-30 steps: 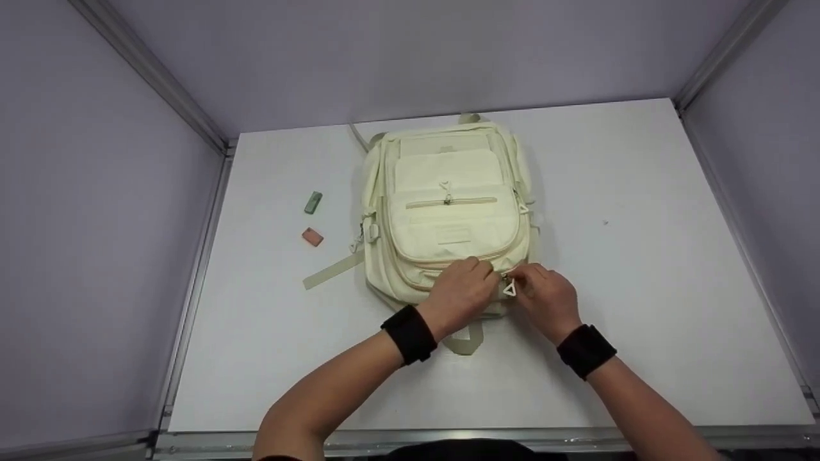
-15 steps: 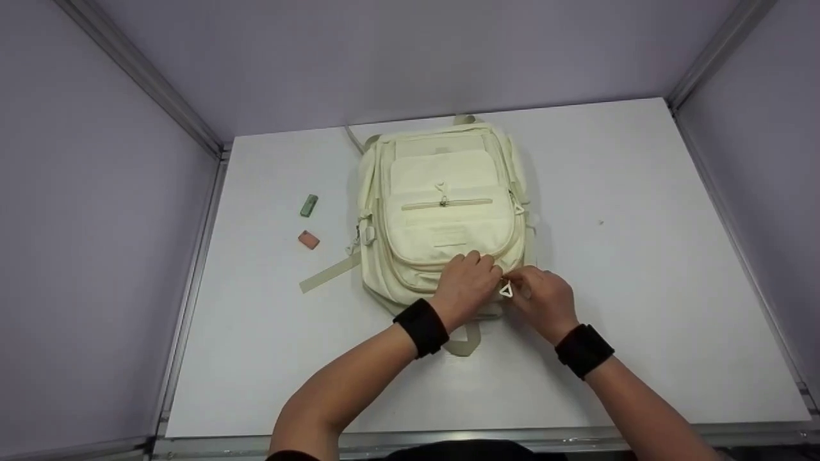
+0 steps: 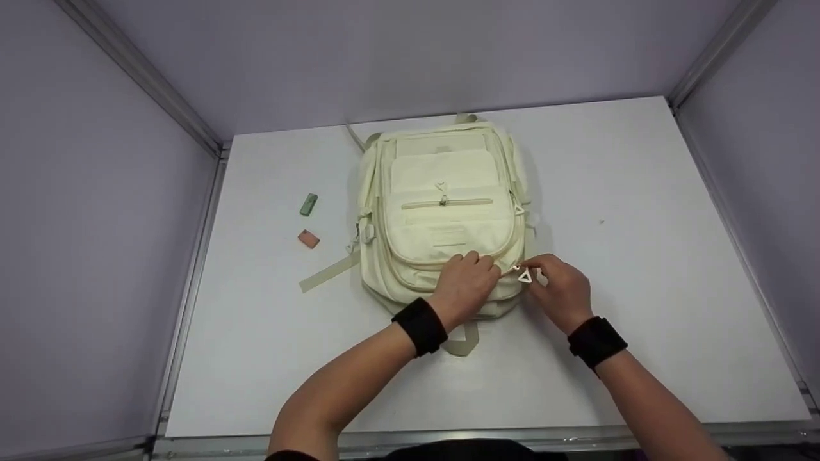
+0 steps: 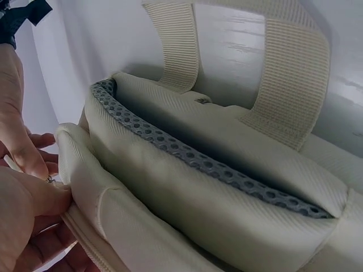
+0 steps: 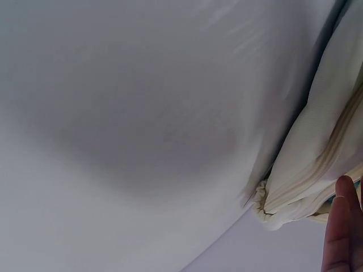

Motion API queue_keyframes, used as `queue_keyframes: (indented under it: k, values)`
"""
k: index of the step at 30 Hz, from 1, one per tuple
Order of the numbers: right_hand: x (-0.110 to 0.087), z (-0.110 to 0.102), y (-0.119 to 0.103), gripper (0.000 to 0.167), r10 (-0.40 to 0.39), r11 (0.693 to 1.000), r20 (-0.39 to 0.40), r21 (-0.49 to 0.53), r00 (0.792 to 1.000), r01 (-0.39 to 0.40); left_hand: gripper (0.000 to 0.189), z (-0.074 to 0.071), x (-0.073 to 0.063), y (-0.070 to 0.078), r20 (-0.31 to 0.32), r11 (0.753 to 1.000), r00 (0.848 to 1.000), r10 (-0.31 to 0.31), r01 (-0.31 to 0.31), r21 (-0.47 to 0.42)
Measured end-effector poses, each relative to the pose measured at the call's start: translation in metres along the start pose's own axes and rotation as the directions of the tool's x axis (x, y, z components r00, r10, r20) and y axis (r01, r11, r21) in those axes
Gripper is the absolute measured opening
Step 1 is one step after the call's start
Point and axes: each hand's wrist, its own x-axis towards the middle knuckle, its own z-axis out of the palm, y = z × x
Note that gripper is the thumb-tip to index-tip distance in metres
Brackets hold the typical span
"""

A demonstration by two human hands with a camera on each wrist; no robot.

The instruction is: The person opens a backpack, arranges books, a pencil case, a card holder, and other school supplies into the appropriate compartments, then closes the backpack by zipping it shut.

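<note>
A cream backpack (image 3: 451,224) lies front up on the white table, its webbing top loop (image 4: 289,85) on the near side. My left hand (image 3: 466,288) grips the fabric edge beside a front zipper; in the left wrist view the thumb presses on that edge. Just right of it, my right hand (image 3: 562,291) pinches the zipper pull at the bag's lower right corner. A white triangular ring (image 3: 525,276) hangs from the pull at the fingertips. In the right wrist view only a few fingers (image 5: 338,232) show, by the bag's side seam.
A green small block-like item (image 3: 309,205) and a pinkish-orange one (image 3: 309,239) lie left of the bag. A loose strap (image 3: 330,272) sticks out on that side. Pale panels (image 3: 115,256) wall the table at left, back and right.
My right hand has moved right and slightly up with the zipper pull, away from the left hand. The left hand stays at the fabric edge.
</note>
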Motion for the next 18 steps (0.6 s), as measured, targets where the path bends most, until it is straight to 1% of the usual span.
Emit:
queue_keyframes:
  k: [5, 8, 12, 18]
  values:
    - [0.006, 0.001, 0.01, 0.019, 0.045, 0.999, -0.005, 0.004, 0.999, -0.045, 0.014, 0.0, 0.0, -0.001, 0.048, 1.0, 0.999, 0.006, -0.006, 0.003]
    - [0.011, 0.002, 0.015, 0.018, 0.061, 0.998, -0.018, -0.002, 0.998, -0.061, 0.016, 0.001, 0.0, -0.002, 0.054, 1.0, 0.999, 0.008, -0.008, -0.001]
    - [0.018, 0.003, 0.019, 0.016, 0.091, 0.996, -0.032, -0.014, 0.995, -0.091, 0.017, 0.001, -0.001, -0.003, 0.046, 1.0, 0.999, 0.007, -0.006, -0.007]
    - [0.023, 0.004, 0.019, 0.013, 0.119, 0.993, -0.015, -0.012, 0.993, -0.119, 0.014, -0.001, -0.001, -0.003, 0.06, 1.0, 0.998, 0.009, -0.008, -0.021]
